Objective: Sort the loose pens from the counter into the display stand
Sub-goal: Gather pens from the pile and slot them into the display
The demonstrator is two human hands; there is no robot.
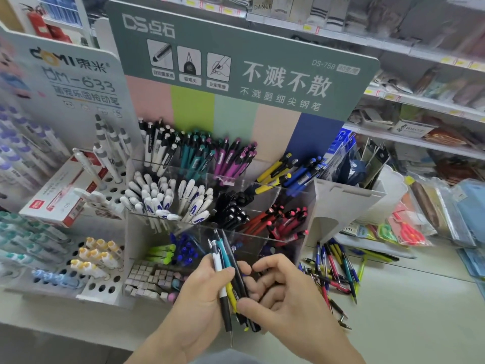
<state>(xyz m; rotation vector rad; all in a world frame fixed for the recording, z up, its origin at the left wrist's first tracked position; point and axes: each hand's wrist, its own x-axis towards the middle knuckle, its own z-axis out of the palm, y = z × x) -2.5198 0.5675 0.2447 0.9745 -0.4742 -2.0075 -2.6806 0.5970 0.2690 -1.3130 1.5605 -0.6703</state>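
Pen tips lay hidden behind the right hand [283, 290], which pinched the pen bundle [231, 279] the left hand [204, 290] gripped.

Two hands, left [199, 290] and right [283, 292], at lower centre. About four pens [228, 279] between them. Two stands: centre [236, 74], upper left [65, 82]. One red-white box [63, 195] at left.

Single head cam, wide-angle, pitched forward and down over the counter [409, 324]. Close range: both hands sit in the lower centre, the display stand [262, 82] fills the middle just beyond them. Stand's header board leans with lens distortion. Shelves [420, 101] run off top right, blurred, probably from head motion. No second view, so no overlap.
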